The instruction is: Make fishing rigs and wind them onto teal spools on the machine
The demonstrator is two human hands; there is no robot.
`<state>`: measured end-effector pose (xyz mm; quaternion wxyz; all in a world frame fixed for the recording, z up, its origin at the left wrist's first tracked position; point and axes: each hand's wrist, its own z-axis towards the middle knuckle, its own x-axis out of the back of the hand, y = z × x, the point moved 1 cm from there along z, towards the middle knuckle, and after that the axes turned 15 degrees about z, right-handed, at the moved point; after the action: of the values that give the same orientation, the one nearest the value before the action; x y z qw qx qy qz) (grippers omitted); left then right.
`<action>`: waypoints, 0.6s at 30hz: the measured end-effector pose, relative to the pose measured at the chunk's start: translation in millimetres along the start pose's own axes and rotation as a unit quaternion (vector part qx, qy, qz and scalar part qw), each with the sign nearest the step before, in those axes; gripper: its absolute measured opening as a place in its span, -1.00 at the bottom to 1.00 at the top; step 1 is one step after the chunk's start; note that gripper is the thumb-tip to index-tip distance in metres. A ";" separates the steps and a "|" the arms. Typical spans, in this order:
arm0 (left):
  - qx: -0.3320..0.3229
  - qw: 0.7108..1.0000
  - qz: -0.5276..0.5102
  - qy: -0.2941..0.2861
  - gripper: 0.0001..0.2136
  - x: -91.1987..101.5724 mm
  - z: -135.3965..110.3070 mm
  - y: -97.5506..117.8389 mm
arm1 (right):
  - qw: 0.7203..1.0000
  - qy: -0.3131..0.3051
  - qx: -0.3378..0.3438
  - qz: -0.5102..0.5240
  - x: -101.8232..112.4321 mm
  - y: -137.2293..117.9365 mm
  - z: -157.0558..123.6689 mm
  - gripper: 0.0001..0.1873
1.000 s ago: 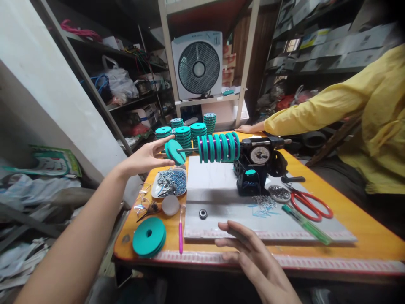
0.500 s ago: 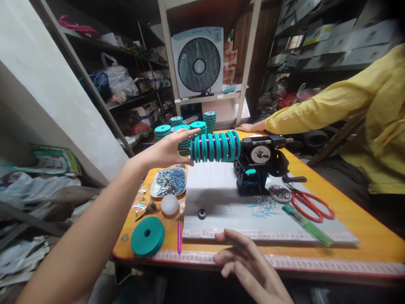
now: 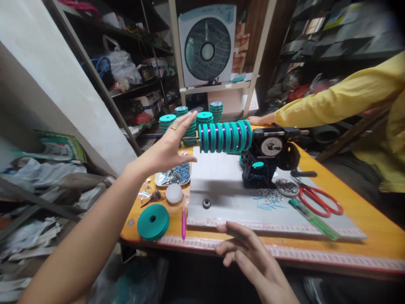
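Observation:
A row of teal discs [image 3: 211,137] with purple showing between them is threaded on the horizontal metal shaft of a black hand-cranked winding machine [image 3: 257,177]. Just off the row's left end is my left hand [image 3: 177,141], its fingers stretched and thumb apart around the bare shaft [image 3: 190,138]. Nothing is visibly held in it. My right hand [image 3: 249,257] hovers over the table's front edge, empty, with fingers loosely bent and apart. A small black ring-shaped part [image 3: 206,204] rests on the grey board [image 3: 221,217] under the shaft.
Red-handled scissors [image 3: 319,202], a green cutter [image 3: 313,219] and a dish of small metal parts [image 3: 287,187] are on the right. Left are teal discs [image 3: 153,222], a magenta-handled hook [image 3: 184,223] and a white tray [image 3: 158,182]. A co-worker's yellow sleeve [image 3: 335,95] reaches in behind.
My left hand has drawn back leftward from the disc row, its fingers now pointing higher. My right hand stays nearly still. The whole view has shifted, with the table appearing higher and farther right.

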<state>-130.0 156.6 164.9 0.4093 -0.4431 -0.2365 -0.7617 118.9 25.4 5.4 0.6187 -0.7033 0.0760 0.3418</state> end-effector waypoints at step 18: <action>0.259 0.908 -0.184 -0.273 -0.25 -3.8 -166.7 35.0 | 0.992 -0.046 -0.024 -0.118 -22.9 0.7 -3.6 -0.67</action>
<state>-180.0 18.3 78.8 0.2814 -0.4605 -0.6051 -0.5854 102.7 14.7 18.0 0.6401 -0.7058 -0.0444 0.3004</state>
